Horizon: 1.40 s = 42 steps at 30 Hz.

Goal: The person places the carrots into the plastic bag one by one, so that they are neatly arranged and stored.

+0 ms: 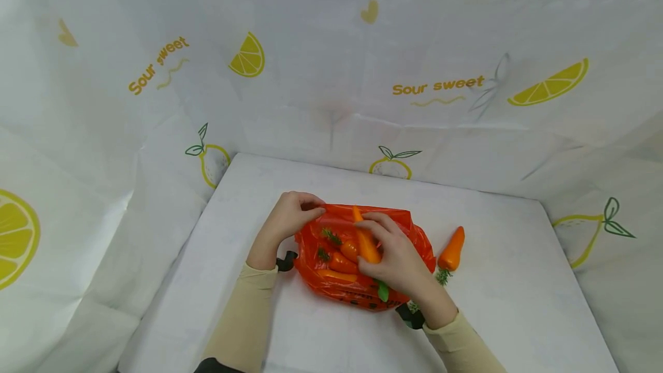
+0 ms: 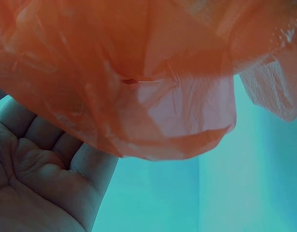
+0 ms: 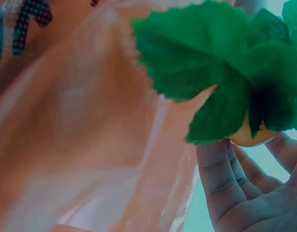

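A red plastic bag (image 1: 391, 217) lies open on the table, with several orange carrots (image 1: 343, 263) and bits of green fern-like tops showing inside. At the bag's far left corner, my left hand (image 1: 289, 216) pinches the rim; in the left wrist view the palm shows below the hanging plastic (image 2: 187, 106). Over the bag's mouth, my right hand (image 1: 401, 255) holds a carrot (image 1: 366, 243) between thumb and fingers, its thin tip pointing away. Broad green leaves (image 3: 197, 58) at that carrot's thick end fill much of the right wrist view.
Another carrot (image 1: 452, 251) with a feathery green top lies on the white table (image 1: 518, 304), just right of the bag. White sheeting (image 1: 311, 73) printed with lemons rises behind the table and along its sides.
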Each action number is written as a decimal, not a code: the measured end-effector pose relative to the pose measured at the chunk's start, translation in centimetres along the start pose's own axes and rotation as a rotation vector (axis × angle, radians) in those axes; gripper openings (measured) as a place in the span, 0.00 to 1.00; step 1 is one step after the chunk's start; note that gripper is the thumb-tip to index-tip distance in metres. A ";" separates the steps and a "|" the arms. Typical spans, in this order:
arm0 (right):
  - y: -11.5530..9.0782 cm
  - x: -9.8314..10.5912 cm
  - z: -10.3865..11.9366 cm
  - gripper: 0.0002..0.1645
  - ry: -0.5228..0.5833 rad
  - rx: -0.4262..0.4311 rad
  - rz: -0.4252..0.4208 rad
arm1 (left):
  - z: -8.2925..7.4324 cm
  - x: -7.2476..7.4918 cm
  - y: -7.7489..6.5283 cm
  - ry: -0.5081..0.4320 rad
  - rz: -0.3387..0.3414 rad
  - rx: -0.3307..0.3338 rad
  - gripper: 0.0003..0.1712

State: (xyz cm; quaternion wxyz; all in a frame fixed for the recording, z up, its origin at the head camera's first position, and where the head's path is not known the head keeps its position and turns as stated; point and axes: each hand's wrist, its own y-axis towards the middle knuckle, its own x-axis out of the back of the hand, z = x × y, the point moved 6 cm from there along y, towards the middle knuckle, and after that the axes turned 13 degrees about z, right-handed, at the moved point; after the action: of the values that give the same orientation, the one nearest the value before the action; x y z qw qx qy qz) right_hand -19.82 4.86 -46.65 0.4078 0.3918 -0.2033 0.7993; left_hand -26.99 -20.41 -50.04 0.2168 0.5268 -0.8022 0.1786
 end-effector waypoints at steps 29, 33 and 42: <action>1.0 -2.5 -1.6 0.35 0.009 -0.005 0.068 | 0.1 0.0 0.0 -0.008 -0.001 0.005 0.09; 1.1 -2.8 -1.9 0.35 -0.003 -0.011 0.075 | 0.1 0.0 -0.1 -0.012 -0.001 0.006 0.09; 1.4 -3.4 -2.7 0.34 0.000 -0.058 0.113 | -0.1 0.1 0.0 -0.013 0.003 -0.017 0.08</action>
State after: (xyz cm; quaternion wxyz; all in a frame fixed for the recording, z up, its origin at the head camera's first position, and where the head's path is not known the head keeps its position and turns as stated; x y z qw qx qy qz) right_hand -20.99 4.11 -51.06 0.3735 0.3677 -0.2481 0.8147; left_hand -26.98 -20.40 -49.89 0.2156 0.5252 -0.8057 0.1688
